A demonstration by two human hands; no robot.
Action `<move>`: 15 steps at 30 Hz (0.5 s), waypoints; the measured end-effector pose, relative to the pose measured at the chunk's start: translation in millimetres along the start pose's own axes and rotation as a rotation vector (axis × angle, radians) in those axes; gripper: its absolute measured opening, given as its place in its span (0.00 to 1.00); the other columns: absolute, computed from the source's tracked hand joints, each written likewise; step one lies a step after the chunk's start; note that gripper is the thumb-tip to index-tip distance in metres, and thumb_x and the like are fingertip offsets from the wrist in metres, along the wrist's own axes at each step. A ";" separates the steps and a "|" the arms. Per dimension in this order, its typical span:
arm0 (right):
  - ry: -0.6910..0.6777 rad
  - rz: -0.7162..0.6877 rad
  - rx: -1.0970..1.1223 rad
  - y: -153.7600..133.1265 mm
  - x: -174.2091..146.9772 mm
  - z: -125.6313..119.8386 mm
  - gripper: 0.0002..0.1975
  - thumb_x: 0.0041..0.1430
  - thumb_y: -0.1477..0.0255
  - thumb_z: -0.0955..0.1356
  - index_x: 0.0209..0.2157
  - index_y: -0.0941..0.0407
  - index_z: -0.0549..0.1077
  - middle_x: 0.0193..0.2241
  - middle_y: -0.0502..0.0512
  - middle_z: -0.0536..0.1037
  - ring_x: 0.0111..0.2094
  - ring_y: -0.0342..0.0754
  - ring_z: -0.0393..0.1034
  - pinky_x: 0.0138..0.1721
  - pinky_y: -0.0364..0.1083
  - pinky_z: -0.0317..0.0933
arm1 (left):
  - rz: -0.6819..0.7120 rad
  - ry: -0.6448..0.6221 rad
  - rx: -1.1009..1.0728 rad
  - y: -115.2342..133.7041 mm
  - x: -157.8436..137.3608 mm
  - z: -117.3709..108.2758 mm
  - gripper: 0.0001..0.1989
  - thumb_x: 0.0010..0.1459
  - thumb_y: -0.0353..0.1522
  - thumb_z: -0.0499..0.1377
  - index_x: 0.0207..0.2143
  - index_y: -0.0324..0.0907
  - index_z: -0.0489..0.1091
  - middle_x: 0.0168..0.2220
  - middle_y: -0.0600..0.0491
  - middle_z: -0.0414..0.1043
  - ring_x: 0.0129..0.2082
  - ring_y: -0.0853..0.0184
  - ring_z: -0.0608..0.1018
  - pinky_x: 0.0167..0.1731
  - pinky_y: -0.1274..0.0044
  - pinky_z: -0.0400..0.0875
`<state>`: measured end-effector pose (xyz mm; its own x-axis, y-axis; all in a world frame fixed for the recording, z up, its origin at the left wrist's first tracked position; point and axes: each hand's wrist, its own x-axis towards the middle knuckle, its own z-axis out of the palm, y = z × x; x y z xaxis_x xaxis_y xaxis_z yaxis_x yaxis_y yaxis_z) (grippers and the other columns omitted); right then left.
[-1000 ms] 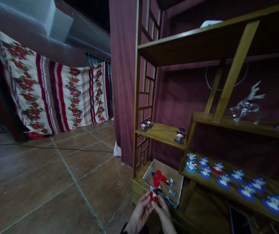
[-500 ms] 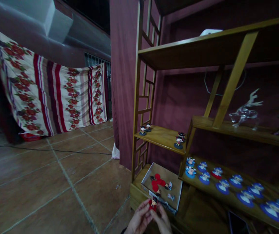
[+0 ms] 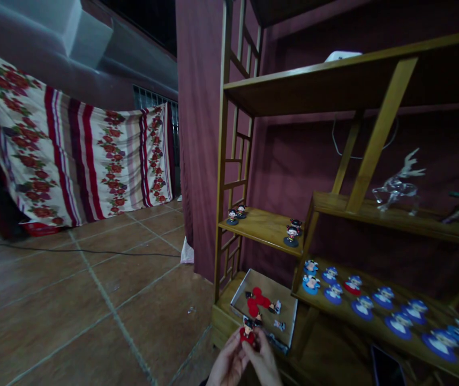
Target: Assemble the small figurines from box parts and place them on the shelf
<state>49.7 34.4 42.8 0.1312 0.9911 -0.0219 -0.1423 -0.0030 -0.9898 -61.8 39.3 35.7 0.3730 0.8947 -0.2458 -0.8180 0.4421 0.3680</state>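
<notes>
Left hand (image 3: 230, 362) and right hand (image 3: 264, 358) with fingers (image 3: 232, 344) closed around an upright red-based figurine (image 3: 247, 331), held at the near edge of a shallow box (image 3: 267, 281), similar figures (image 3: 253, 306) lying inside, wooden shelves (image 3: 265, 222) behind, floral cloth (image 3: 92, 166) that hung well apart.

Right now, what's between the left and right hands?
A small red-and-black figurine, held by the left hand and the right hand at the near edge of the open box, as the head view shows.
</notes>
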 end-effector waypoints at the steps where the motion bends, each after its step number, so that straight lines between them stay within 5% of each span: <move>1: -0.007 -0.019 0.009 -6.4 -0.3 1.8 0.22 0.36 0.61 0.71 0.37 0.51 0.71 0.35 0.53 0.76 0.39 0.56 0.70 0.42 0.51 0.62 | 0.015 0.002 -0.012 1.7 -1.0 5.9 0.12 0.48 0.26 0.59 0.38 0.40 0.71 0.40 0.44 0.73 0.44 0.58 0.73 0.42 0.71 0.69; 6: -0.027 -0.116 -0.021 -51.6 3.4 11.9 0.19 0.40 0.62 0.70 0.37 0.52 0.70 0.33 0.52 0.76 0.37 0.53 0.69 0.39 0.49 0.62 | 0.092 0.052 -0.080 16.2 -5.2 47.5 0.14 0.50 0.23 0.56 0.41 0.38 0.69 0.41 0.45 0.73 0.41 0.62 0.75 0.43 0.73 0.69; 15: -0.113 -0.267 -0.018 -133.7 12.9 30.1 0.21 0.43 0.62 0.69 0.40 0.54 0.67 0.37 0.54 0.74 0.39 0.52 0.68 0.42 0.50 0.62 | 0.169 -0.049 -0.109 51.4 -17.7 127.2 0.16 0.53 0.24 0.55 0.46 0.34 0.66 0.40 0.43 0.73 0.39 0.64 0.76 0.42 0.75 0.70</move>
<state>40.8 51.7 179.0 0.0514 0.9657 0.2547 -0.1002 0.2587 -0.9607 -54.7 54.2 173.0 0.2450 0.9589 -0.1435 -0.9124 0.2780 0.3003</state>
